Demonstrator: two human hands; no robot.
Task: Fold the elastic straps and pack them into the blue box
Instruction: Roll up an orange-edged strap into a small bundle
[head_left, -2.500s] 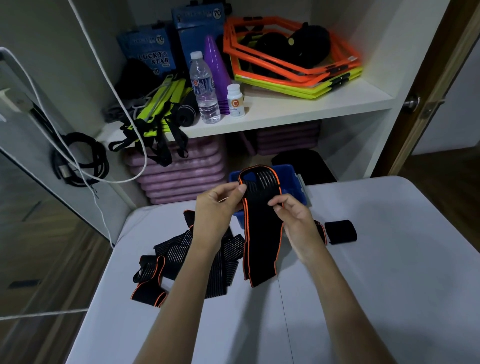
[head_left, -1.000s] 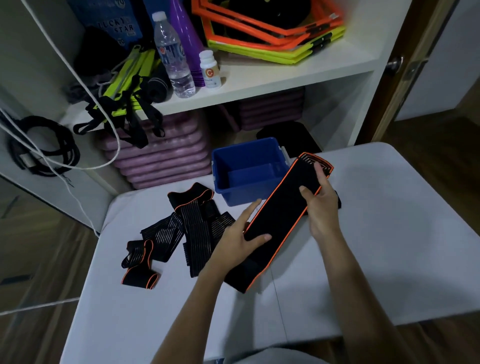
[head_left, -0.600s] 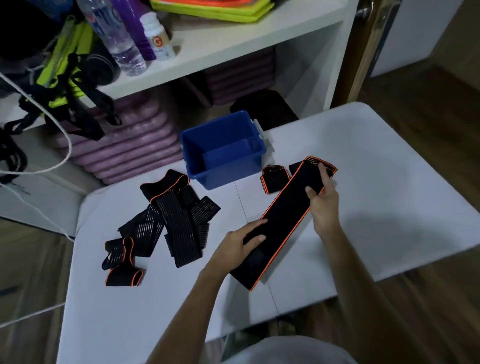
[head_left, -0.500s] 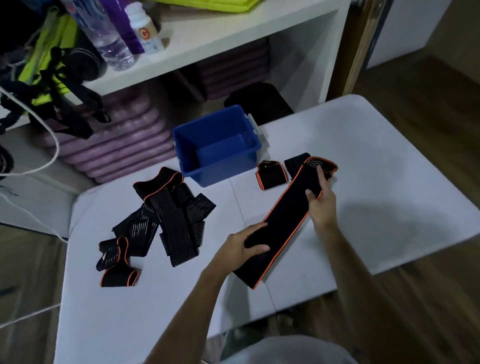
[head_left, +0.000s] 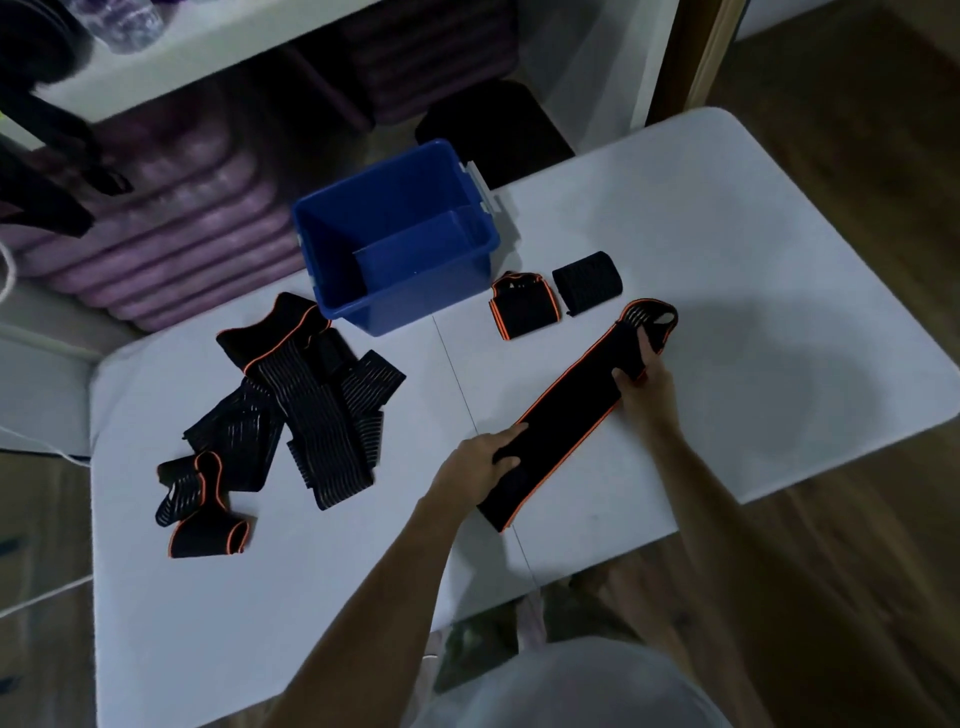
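Left hand (head_left: 485, 460) pins the near end of the orange-edged strap (head_left: 566, 415) flat on the bench (head_left: 727, 270), right hand (head_left: 641, 376) pinches its far end at 1 o'clock; mid-fold, next bring ends together, then into blue box (head_left: 397, 236) at 11.
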